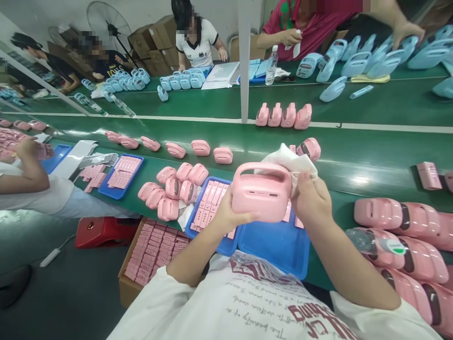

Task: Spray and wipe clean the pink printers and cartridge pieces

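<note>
A glossy pink plastic housing with a loop handle (260, 205) is held up in front of me, its flat face with small slots towards me. My left hand (230, 212) grips its left side, thumb along the lower edge. On the other side, my right hand (313, 196) is closed around a white cloth (286, 158), which lies against the right end of the handle; some fingers are hidden. Under the housing are a blue tray (274, 245) and, to its left, another blue tray with pink panels (208, 203).
Pink housings (168, 208) cluster at left, and larger rows (396, 236) stand at right beside a plastic bottle (361, 240). A carton of pink parts (155, 250) sits below the bench. Across the green line (354, 170), people handle blue housings (357, 61); a co-worker (28, 184) sits left.
</note>
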Demonstrator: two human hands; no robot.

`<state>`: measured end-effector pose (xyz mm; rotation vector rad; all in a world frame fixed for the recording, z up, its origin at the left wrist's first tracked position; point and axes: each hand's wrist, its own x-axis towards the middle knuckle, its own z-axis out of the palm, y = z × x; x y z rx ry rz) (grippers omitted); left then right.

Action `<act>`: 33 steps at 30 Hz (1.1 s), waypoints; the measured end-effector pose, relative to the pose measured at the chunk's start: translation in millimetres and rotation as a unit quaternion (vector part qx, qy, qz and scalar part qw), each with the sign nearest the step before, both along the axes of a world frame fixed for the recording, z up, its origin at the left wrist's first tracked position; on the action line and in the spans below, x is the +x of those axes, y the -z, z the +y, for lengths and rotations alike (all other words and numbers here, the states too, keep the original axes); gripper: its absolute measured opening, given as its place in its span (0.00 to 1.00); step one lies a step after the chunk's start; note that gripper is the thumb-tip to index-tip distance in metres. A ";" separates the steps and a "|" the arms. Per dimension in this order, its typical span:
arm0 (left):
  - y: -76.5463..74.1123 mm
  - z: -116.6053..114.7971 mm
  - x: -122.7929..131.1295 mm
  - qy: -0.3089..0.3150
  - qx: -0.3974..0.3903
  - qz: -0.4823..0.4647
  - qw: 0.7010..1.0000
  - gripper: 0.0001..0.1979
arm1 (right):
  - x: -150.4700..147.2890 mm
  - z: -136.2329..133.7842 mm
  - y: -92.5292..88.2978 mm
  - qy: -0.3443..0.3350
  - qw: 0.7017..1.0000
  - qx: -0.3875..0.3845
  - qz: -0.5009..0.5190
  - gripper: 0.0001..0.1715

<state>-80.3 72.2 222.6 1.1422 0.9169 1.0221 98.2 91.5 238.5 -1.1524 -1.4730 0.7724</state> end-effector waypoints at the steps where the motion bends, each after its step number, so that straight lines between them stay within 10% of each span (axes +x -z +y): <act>1: -0.3 1.3 0.3 0.001 0.001 0.012 1.000 0.42 | 0.7 0.5 -6.2 -0.015 0.998 0.039 -0.038 0.34; 7: -2.0 3.1 1.7 -0.039 0.074 0.096 0.992 0.40 | -0.1 8.3 -36.5 -0.097 0.917 0.248 -0.297 0.28; 12: -14.4 -1.6 -10.6 -0.017 0.124 0.174 0.977 0.44 | 22.0 9.7 -25.2 -0.092 0.962 0.138 -0.218 0.20; 16: -17.3 2.8 -15.3 -0.010 0.134 0.129 0.983 0.49 | 28.9 1.4 -11.4 0.034 0.981 0.133 -0.137 0.12; 20: -6.1 10.8 -6.0 0.102 -0.144 -0.117 0.977 0.46 | 26.8 -0.5 -2.1 0.116 0.976 0.155 -0.096 0.13; 24: 0.5 8.2 11.4 0.343 -0.396 -0.201 0.828 0.44 | 25.1 1.3 7.0 0.044 0.965 0.249 -0.075 0.24; 33: -4.3 -8.5 18.7 0.028 -0.173 -0.240 0.955 0.30 | 24.4 -5.9 -0.1 0.169 0.970 0.112 0.136 0.39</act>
